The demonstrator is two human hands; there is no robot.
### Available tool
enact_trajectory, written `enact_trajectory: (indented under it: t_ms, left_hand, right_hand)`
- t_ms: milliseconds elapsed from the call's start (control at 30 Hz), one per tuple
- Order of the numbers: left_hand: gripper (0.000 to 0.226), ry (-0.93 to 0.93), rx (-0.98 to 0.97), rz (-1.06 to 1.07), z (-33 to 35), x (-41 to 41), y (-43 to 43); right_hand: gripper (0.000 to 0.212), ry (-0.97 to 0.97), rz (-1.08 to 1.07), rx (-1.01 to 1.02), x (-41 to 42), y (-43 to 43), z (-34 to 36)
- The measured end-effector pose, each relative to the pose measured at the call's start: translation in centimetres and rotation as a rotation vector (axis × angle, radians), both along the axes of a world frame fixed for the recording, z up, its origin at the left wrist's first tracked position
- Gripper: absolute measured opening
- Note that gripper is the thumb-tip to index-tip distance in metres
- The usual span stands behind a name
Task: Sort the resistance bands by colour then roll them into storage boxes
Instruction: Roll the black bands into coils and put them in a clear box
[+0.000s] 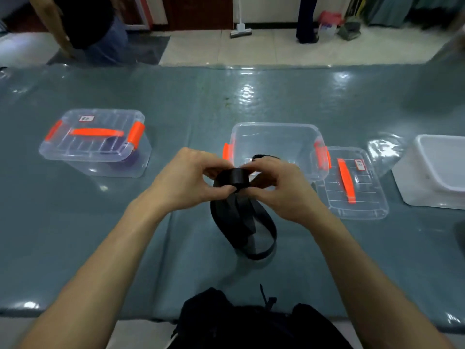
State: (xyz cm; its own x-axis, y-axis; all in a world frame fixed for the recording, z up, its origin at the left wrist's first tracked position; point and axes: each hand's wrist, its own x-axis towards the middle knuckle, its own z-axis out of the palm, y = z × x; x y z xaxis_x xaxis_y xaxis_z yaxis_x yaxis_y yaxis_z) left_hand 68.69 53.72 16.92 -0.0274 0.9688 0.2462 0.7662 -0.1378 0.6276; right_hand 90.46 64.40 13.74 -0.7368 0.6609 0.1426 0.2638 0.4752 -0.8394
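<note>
Head view: both hands, left [185, 178] and right [279, 188], pinch half-rolled black resistance band [235, 180]; soft, limp, springy tail dangles to desk [176, 102]; likely unrolls unless coil edges held.

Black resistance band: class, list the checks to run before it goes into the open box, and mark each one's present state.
1. Grip by left hand and right hand on the black resistance band: ok.
2. Band rolled to its end: not ok; a long loop hangs to the table.
3. Is the open storage box uncovered: ok; its lid lies beside it.
4. Box interior free: cannot tell; right hand hides part.
5. Box suits black: cannot tell; the lid's label is unreadable.
</note>
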Motion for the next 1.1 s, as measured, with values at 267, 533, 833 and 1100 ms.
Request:
enact_trajectory:
  t_ms: [267,533,833,1100]
  left_hand:
    - [0.046,-0.347,0.070,-0.023,-1.5,-1.8,0.7]
    - [0.040,-0.897,-0.016,-0.018,-5.3,-0.2,1.9]
    - [0.031,-0.358,0.002,-0.088,-3.7,-1.9,1.9]
    - [0.034,-0.196,0.036,-0.105,-0.7,-1.9,1.3]
  right_hand:
    - [0.035,0.270,-0.135,0.079,-1.0,-1.1,-0.4]
    - [0.032,0.533,-0.288,-0.430,-2.2,-2.9,-1.5]
    - [0.060,-0.058,-0.060,-0.039,-1.0,0.4,0.9]
    - [0.031,0.100,-0.001,0.122,-0.7,-0.6,1.5]
